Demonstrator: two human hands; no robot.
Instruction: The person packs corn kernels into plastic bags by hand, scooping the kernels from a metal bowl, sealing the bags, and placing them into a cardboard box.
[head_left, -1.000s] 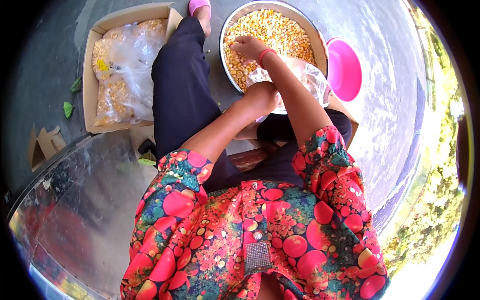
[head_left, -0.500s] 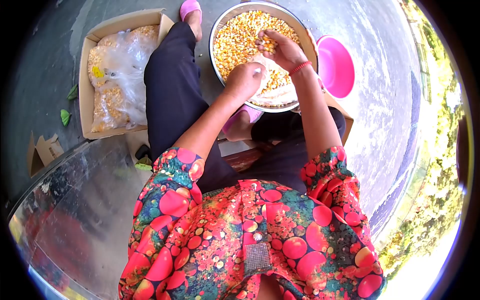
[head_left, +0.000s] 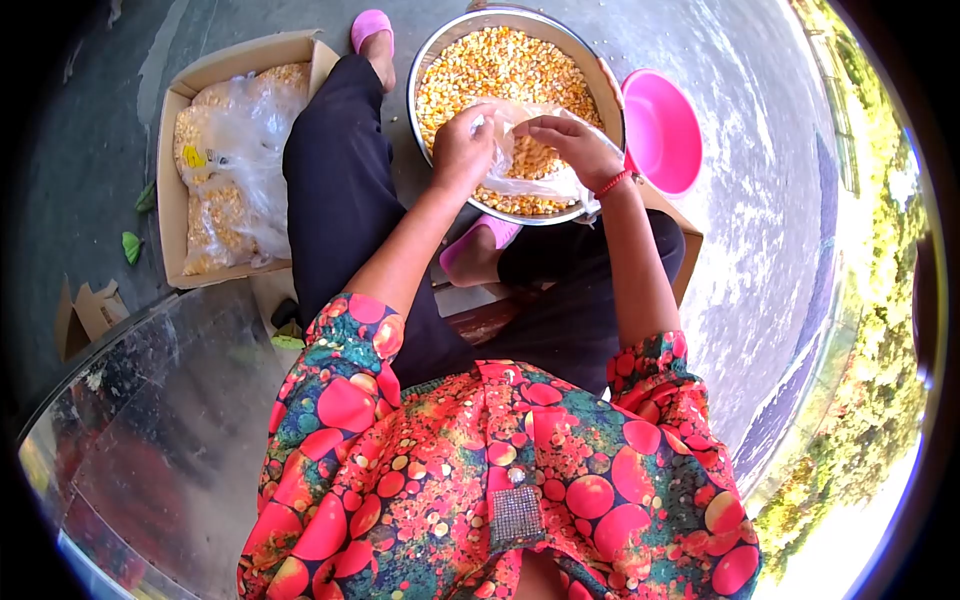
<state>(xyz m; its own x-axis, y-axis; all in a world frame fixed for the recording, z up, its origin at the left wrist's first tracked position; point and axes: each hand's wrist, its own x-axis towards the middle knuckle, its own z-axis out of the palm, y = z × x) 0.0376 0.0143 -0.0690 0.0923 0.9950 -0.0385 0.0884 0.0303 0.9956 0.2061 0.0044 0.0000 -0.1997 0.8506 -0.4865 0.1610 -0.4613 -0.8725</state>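
Corn [head_left: 470, 80] lies in a basin [head_left: 603, 88] amid grey floor [head_left: 750, 180].

Left hand [head_left: 465, 150] at 12 o'clock, fingertips pinched. Right hand [head_left: 577, 152] at 1 o'clock, fingers bent, pointing toward 10. Both forearms [head_left: 400, 252] reach forward.

far kernels [head_left: 505, 65]: open above | near side blocked: bag [head_left: 530, 187], left hand [head_left: 464, 150], right hand [head_left: 583, 152]
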